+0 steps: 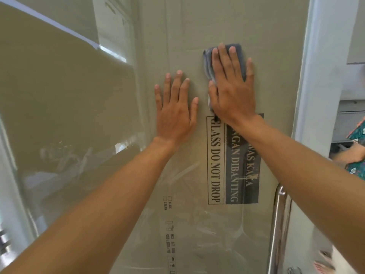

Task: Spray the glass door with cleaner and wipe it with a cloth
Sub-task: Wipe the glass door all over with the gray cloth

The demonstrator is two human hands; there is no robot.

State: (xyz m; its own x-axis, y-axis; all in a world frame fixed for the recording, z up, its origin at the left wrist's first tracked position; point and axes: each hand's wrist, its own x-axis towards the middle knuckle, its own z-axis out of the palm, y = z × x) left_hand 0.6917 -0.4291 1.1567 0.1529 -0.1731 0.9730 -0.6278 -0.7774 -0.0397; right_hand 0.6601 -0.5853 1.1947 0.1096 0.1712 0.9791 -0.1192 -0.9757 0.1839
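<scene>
Two bare forearms reach forward from the lower edge of the view. The left hand (174,113) lies flat, fingers straight and slightly spread, palm against the glass door (83,159); it holds nothing. Just beside it, and set a little higher, the right hand (231,89) is also flat with fingers spread, pressing a cloth (207,63) against the pane.

The cloth is grey-blue, soft and folded into layers. Its edges show to the left of the fingers and above the fingertips.

The glass door fills most of the view. It is smooth and clear, with pale glare bands upper left and faint streaks and reflections across its lower half. A tubular, polished metal handle (278,224) runs upright at the lower right.

Behind the pane stands flat, matt brown cardboard (217,20), printed sideways in black. A boxed label (215,161) reads "GLASS DO NOT DROP", next to a dark panel of lettering partly covered by the right wrist.

A white door frame (320,76) borders the glass on the right. Beyond it, blurred, are grey surfaces and teal patterned fabric (357,131).
</scene>
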